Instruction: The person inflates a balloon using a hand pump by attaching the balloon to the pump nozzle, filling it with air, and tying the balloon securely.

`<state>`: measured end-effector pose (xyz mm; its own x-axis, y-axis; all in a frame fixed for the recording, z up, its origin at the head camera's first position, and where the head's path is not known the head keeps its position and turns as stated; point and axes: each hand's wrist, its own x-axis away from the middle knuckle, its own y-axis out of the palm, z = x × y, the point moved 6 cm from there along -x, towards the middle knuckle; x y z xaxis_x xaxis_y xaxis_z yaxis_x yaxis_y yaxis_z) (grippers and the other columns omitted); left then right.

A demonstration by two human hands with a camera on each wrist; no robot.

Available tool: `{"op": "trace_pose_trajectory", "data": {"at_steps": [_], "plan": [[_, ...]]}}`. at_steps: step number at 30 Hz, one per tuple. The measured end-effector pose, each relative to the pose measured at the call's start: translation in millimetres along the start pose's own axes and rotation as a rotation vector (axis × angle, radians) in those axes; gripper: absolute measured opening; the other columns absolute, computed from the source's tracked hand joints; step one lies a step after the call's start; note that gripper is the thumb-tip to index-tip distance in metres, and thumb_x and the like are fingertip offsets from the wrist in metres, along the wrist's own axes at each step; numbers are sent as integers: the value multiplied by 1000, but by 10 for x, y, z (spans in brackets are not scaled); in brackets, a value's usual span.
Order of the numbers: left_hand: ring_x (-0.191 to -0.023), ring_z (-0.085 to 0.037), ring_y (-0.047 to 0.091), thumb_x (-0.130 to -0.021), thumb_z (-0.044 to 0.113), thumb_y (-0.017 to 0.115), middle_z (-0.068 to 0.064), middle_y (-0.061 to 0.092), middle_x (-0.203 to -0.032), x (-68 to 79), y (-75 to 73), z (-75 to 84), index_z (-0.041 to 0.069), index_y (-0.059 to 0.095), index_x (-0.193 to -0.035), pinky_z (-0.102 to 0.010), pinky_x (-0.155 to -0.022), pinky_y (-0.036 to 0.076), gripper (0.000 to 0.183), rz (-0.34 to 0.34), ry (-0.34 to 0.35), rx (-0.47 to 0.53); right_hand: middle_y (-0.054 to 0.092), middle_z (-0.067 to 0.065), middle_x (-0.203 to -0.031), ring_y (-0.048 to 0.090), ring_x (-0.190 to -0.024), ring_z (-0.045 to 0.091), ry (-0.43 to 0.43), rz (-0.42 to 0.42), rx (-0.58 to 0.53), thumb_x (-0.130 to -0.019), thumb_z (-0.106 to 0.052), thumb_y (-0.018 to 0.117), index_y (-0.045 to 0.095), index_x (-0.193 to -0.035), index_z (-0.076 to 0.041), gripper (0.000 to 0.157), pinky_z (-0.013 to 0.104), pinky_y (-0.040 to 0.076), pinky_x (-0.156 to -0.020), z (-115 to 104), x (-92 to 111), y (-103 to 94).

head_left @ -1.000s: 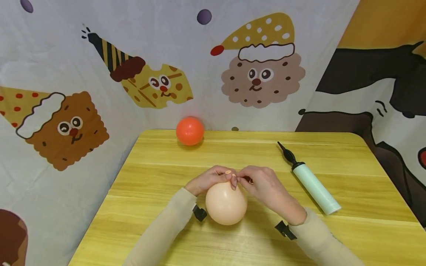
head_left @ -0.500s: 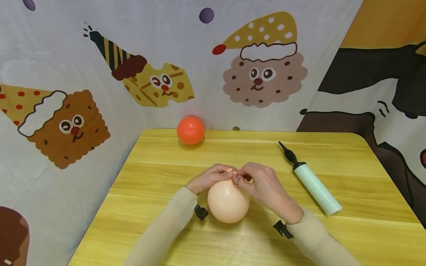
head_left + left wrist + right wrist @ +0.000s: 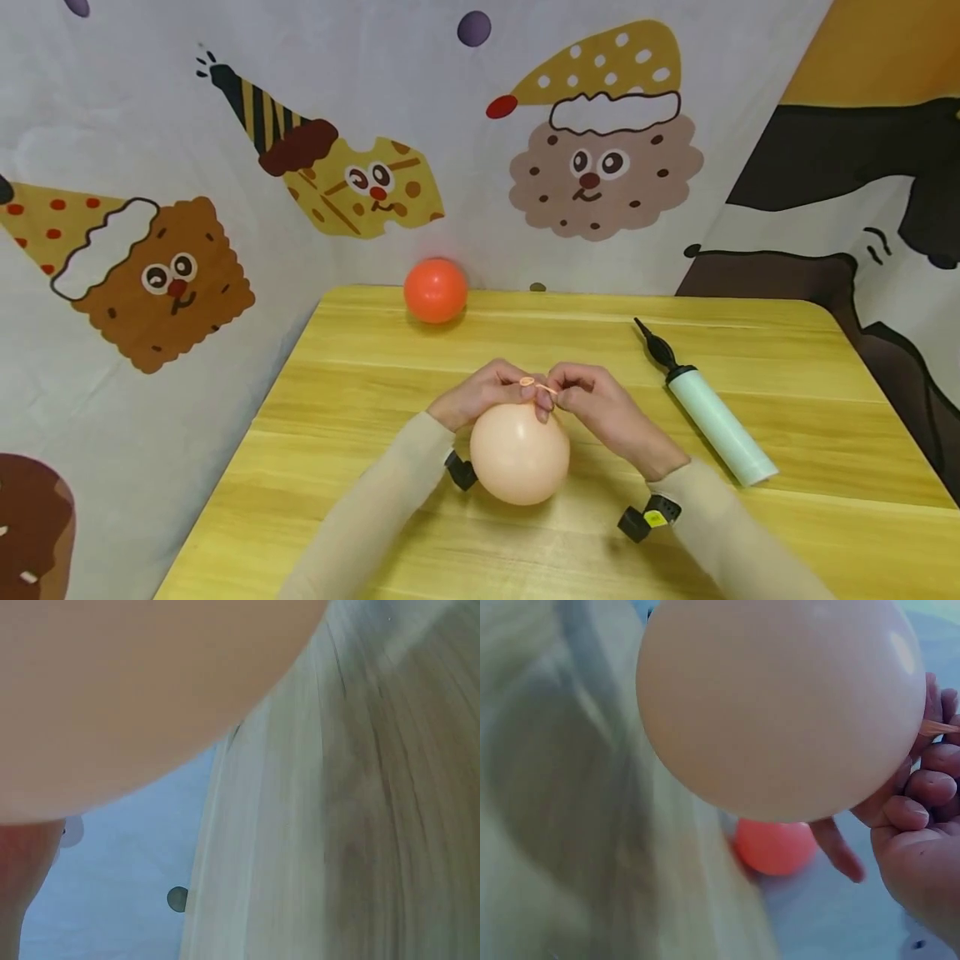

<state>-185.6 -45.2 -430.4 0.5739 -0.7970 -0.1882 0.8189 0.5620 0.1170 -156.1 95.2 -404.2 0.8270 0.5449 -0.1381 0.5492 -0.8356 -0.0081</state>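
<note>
A round, inflated peach balloon (image 3: 520,454) hangs below both hands, close over the table. My left hand (image 3: 480,396) pinches its neck at the top, and the rolled lip (image 3: 527,382) shows as a small ring by the thumb. With thumb and fingers, my right hand (image 3: 611,417) pinches a thin peach strand that runs across from the left fingertips. In the right wrist view the balloon (image 3: 780,705) hides part of the hands, and its stretched neck (image 3: 937,729) runs into the fingers. The balloon (image 3: 135,697) fills the upper left of the left wrist view.
An orange-red balloon (image 3: 435,290) rests at the table's back edge, left of centre. A mint-green hand pump (image 3: 723,425) with a black nozzle lies on the right side of the wooden table (image 3: 360,367). A cloth (image 3: 465,167) printed with cartoon figures hangs behind.
The right hand has turned and drawn slightly away from the left, so a thin strand now shows between them. The whole head view has shifted slightly.
</note>
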Motion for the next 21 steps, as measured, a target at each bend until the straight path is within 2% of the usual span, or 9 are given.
{"op": "trace_pose_trajectory", "data": {"at_steps": [2, 5, 9, 16, 19, 21], "plan": [[-101, -19, 68, -102, 35, 66, -1, 76, -91, -9, -13, 14, -3, 77, -103, -40, -109, 46, 39, 30, -17, -20, 62, 7, -89, 58, -94, 23, 22, -62, -145, -95, 0, 42, 58, -92, -3, 17, 39, 45, -99, 28, -23, 5], [-105, -18, 69, -104, 20, 64, -2, 78, -93, -27, -34, 15, -16, 69, -112, -37, -107, 48, 37, 94, -58, -65, 59, 2, -89, 55, -93, 18, 41, -90, -245, -93, -3, 39, 58, -91, -7, 19, 36, 43, -98, 60, -47, -29], [-104, -15, 71, -103, 6, 63, -3, 79, -92, -55, -66, -5, -15, 69, -117, -34, -100, 54, 26, 208, -109, -105, 60, 0, -91, 56, -94, 15, 66, -63, -253, -94, -2, 40, 59, -91, -9, 20, 30, 44, -92, 95, -57, -108], [-89, -13, 74, -98, 1, 67, -5, 78, -89, -75, -130, -27, -17, 68, -118, -32, -88, 59, 26, 409, -143, -32, 60, 1, -97, 54, -96, 14, 101, -19, -247, -96, -3, 44, 60, -93, -8, 17, 27, 47, -88, 141, -61, -197], [-88, -13, 74, -97, 2, 69, -6, 78, -89, -51, -161, -37, -16, 68, -118, -30, -82, 60, 27, 468, -159, 4, 57, 2, -99, 52, -99, 18, 117, -22, -192, -97, -4, 47, 59, -93, -6, 13, 30, 45, -88, 154, -58, -197], [-89, -14, 74, -97, 2, 69, -6, 78, -90, -39, -168, -30, -17, 68, -117, -30, -80, 60, 27, 481, -157, 18, 56, 4, -100, 51, -103, 21, 107, -38, -127, -97, -3, 50, 58, -93, -5, 9, 34, 44, -89, 147, -60, -192]]}}
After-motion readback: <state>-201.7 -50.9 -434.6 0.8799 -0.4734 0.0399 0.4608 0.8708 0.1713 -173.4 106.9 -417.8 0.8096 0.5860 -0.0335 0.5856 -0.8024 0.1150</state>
